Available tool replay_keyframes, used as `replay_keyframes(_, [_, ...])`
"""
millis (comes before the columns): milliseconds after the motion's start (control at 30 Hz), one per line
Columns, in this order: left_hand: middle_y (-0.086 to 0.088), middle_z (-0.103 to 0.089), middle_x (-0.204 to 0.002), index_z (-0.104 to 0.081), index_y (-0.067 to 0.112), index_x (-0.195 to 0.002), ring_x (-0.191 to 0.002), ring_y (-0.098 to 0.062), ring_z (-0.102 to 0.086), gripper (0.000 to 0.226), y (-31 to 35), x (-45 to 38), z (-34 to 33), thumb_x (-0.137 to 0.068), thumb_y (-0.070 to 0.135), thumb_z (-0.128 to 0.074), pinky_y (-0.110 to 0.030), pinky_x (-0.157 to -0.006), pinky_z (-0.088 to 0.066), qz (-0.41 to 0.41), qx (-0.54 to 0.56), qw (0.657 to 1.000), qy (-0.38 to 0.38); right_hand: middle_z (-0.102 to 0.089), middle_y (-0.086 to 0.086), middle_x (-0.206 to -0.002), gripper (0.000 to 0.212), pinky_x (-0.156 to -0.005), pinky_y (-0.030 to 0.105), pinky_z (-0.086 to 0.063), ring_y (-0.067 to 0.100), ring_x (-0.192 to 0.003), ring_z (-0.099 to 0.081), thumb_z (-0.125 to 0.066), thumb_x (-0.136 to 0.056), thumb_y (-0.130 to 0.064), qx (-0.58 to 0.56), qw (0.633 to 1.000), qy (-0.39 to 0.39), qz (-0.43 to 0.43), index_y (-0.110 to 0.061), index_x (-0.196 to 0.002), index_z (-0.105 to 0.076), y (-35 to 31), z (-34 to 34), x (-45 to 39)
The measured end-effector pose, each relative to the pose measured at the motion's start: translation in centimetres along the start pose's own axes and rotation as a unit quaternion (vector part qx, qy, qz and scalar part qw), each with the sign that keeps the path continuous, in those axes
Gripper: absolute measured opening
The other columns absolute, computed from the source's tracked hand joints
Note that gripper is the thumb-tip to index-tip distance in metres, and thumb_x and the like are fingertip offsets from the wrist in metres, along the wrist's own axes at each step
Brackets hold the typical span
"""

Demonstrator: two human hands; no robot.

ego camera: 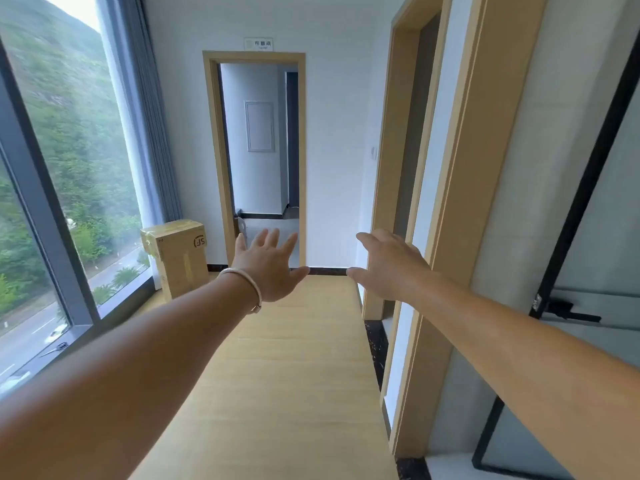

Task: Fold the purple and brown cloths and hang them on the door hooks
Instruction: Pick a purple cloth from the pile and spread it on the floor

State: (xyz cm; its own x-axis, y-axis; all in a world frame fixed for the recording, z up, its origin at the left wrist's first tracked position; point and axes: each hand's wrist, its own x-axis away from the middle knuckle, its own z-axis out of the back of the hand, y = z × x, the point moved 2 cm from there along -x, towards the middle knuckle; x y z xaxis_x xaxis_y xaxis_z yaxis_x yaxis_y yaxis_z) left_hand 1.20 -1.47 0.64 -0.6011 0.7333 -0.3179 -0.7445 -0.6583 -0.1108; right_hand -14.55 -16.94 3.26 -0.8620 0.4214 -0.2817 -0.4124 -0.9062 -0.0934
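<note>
Both arms stretch out ahead of me over a wooden corridor floor. My left hand has its fingers spread and holds nothing; a pale bangle sits on its wrist. My right hand is also stretched forward with relaxed fingers and holds nothing. No purple cloth, brown cloth or door hooks appear in view.
An open doorway with a wooden frame stands straight ahead. A taped cardboard box sits on the floor at the left by a tall window. Wooden door frames line the right wall, then a black-framed glass door with a handle.
</note>
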Motion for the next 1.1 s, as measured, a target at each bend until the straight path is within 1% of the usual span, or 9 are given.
replay_keyframes(100, [-0.006, -0.006, -0.162, 0.000, 0.031, -0.153, -0.148, -0.027, -0.001, 0.077, -1.8, -3.8, -1.7, -0.090, 0.071, -0.020, -0.061, -0.115, -0.003, -0.001, -0.011, 1.000, -0.002, -0.024, 0.003, -0.156, 0.070, -0.113, 0.046, -0.024, 0.023, -0.142, -0.024, -0.046, -0.093, -0.055, 0.014, 1.000, 0.000, -0.013, -0.025, -0.151, -0.021, 0.0, -1.7, -4.4])
replay_keyframes(133, [-0.006, -0.006, -0.162, 0.000, 0.031, -0.153, -0.148, -0.027, -0.001, 0.077, -2.6, -5.1, -2.3, -0.090, 0.071, -0.021, -0.061, -0.116, -0.004, -0.003, -0.008, 1.000, -0.002, -0.025, 0.003, -0.156, 0.070, -0.113, 0.046, -0.025, 0.024, -0.142, -0.025, -0.046, -0.093, -0.055, 0.017, 1.000, -0.008, -0.018, -0.024, -0.151, -0.021, -0.2, -2.2, -6.0])
replay_keyframes(433, [-0.007, -0.008, -0.161, -0.001, 0.029, -0.153, -0.148, -0.027, -0.001, 0.076, -9.2, -16.9, -6.7, -0.092, 0.068, -0.022, -0.060, -0.116, -0.005, -0.014, 0.022, 1.000, -0.006, -0.029, 0.002, -0.154, 0.069, -0.110, 0.046, -0.029, 0.024, -0.140, -0.029, -0.046, -0.093, -0.055, 0.023, 0.999, 0.001, -0.026, -0.024, -0.150, -0.023, -2.3, -7.1, -19.8])
replay_keyframes(667, [-0.008, -0.010, -0.161, -0.002, 0.029, -0.153, -0.148, -0.028, -0.003, 0.076, -11.4, -23.2, -10.1, -0.092, 0.068, -0.023, -0.061, -0.116, -0.006, -0.020, 0.028, 0.999, -0.014, -0.028, 0.002, -0.154, 0.069, -0.111, 0.046, -0.030, 0.024, -0.140, -0.029, -0.047, -0.092, -0.054, 0.018, 0.999, -0.013, -0.041, -0.024, -0.150, -0.023, -1.2, -9.7, -26.6])
replay_keyframes(767, [-0.007, -0.011, -0.161, -0.002, 0.029, -0.153, -0.148, -0.027, -0.003, 0.076, -11.9, -26.2, -12.0, -0.091, 0.069, -0.023, -0.060, -0.116, -0.006, -0.021, 0.033, 0.999, -0.013, -0.026, 0.002, -0.155, 0.069, -0.111, 0.047, -0.029, 0.023, -0.140, -0.028, -0.047, -0.093, -0.053, 0.009, 0.999, -0.021, -0.035, -0.024, -0.150, -0.022, -0.1, -11.3, -29.8])
replay_keyframes(867, [-0.006, -0.012, -0.161, -0.002, 0.029, -0.153, -0.148, -0.026, -0.002, 0.076, -11.9, -29.5, -14.2, -0.091, 0.070, -0.022, -0.060, -0.116, -0.004, -0.016, 0.028, 0.999, -0.009, -0.030, 0.002, -0.153, 0.067, -0.112, 0.048, -0.028, 0.022, -0.138, -0.031, -0.047, -0.093, -0.052, 0.002, 0.999, -0.022, -0.032, -0.024, -0.150, -0.024, 1.5, -13.0, -33.0])
replay_keyframes(1100, [-0.006, -0.008, -0.161, -0.001, 0.030, -0.153, -0.148, -0.026, 0.005, 0.076, -9.8, -40.4, -19.5, -0.091, 0.069, -0.020, -0.059, -0.116, 0.000, 0.000, 0.028, 0.999, 0.029, -0.030, 0.002, -0.153, 0.063, -0.114, 0.048, -0.023, 0.022, -0.140, -0.028, -0.045, -0.095, -0.051, 0.013, 1.000, 0.002, -0.024, -0.023, -0.149, -0.026, 8.5, -17.7, -41.6])
